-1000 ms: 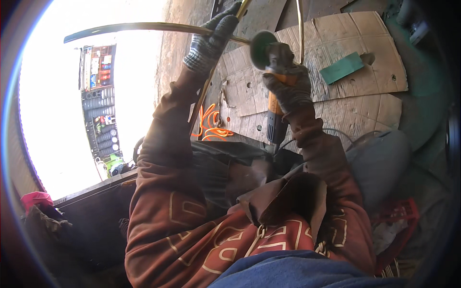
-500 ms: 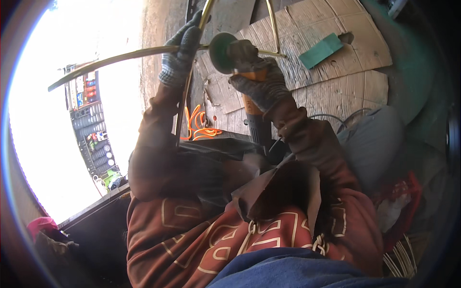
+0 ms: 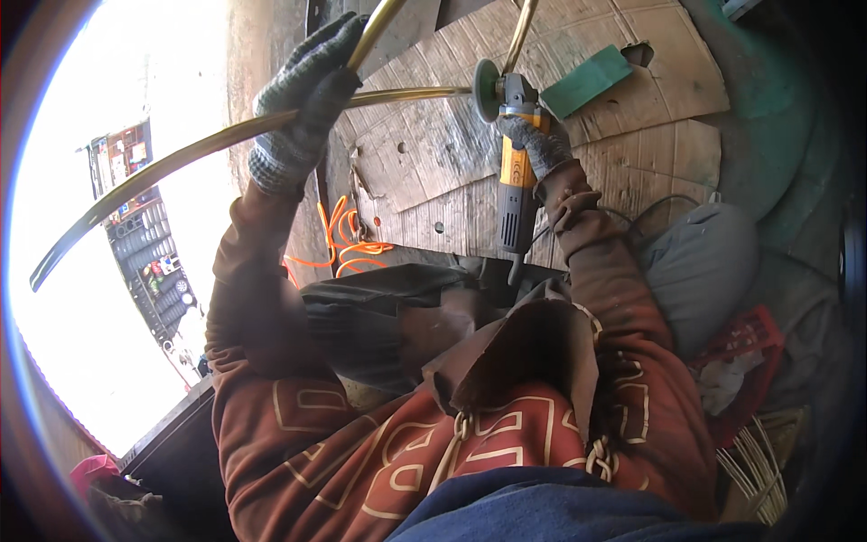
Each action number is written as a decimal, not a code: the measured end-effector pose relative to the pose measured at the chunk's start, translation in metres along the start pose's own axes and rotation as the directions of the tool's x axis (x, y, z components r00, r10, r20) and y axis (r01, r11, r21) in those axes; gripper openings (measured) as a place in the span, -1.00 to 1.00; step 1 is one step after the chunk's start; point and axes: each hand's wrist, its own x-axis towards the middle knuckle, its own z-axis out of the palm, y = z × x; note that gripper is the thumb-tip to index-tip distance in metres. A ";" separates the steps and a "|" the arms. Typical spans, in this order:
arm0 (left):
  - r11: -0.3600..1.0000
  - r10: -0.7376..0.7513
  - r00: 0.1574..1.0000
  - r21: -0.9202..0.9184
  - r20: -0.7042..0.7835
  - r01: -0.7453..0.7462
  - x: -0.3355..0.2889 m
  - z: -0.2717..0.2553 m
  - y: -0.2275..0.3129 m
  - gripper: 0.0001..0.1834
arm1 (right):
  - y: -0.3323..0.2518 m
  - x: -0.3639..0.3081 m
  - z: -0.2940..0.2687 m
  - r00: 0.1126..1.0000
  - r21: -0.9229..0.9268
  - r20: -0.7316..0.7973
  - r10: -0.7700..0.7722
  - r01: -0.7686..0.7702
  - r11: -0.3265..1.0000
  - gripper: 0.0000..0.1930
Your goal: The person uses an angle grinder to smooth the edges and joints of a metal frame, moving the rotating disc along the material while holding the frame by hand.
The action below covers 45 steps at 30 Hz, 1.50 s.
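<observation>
My left hand (image 3: 302,113), in a grey knitted glove, is closed around a shiny brass-coloured metal tube frame (image 3: 190,158) near where two of its bars meet. One curved bar runs out to the left; others reach toward the top edge. My right hand (image 3: 540,144), gloved too, grips a yellow and grey angle grinder (image 3: 517,212) held upright, its cord end toward me. The grinder's green disc (image 3: 487,90) is at the right end of the curved bar. Whether disc and metal touch, I cannot tell.
Flattened cardboard sheets (image 3: 424,163) cover the ground beneath, with a green rectangular piece (image 3: 587,83) on them. An orange cord (image 3: 339,239) lies near my left forearm. A red plastic crate (image 3: 745,361) stands at right beside thin pale rods (image 3: 757,470).
The grinder has shifted right and now stands more upright. My left hand has moved left with the tube frame, whose curved bar has swung lower at its left end.
</observation>
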 end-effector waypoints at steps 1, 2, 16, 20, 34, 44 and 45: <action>0.997 0.074 0.997 0.031 0.024 -0.075 0.001 0.000 -0.001 -0.62 | -0.001 0.001 0.002 1.000 0.058 0.005 0.007 -0.008 0.998 -0.67; 0.987 0.148 0.988 0.061 0.050 -0.151 0.002 0.000 -0.002 -0.62 | -0.001 0.000 0.002 0.999 0.028 -0.025 -0.021 0.022 0.999 -0.66; 0.997 0.059 0.997 0.059 -0.049 -0.056 0.009 0.001 -0.006 -0.63 | 0.000 -0.012 0.001 1.000 -0.014 0.000 -0.023 0.023 1.000 -0.68; 0.994 -0.057 0.991 0.082 -0.123 0.067 0.012 0.007 0.006 -0.62 | 0.002 -0.014 -0.002 0.998 -0.124 -0.059 0.010 -0.017 0.992 -0.73; 0.996 -0.006 0.935 -0.081 -0.353 -0.024 0.013 0.022 0.016 -0.70 | -0.126 0.005 -0.025 0.790 -0.223 0.025 -0.613 0.602 0.767 -0.62; 0.808 -0.264 0.926 0.462 -0.271 0.366 0.032 0.004 0.049 -0.45 | -0.250 -0.091 -0.082 0.944 0.106 0.250 -0.215 0.194 0.975 -0.50; 0.813 -0.254 0.933 0.466 -0.255 0.349 0.029 0.008 0.063 -0.45 | -0.247 -0.086 -0.097 0.950 0.083 0.210 -0.230 0.218 0.973 -0.54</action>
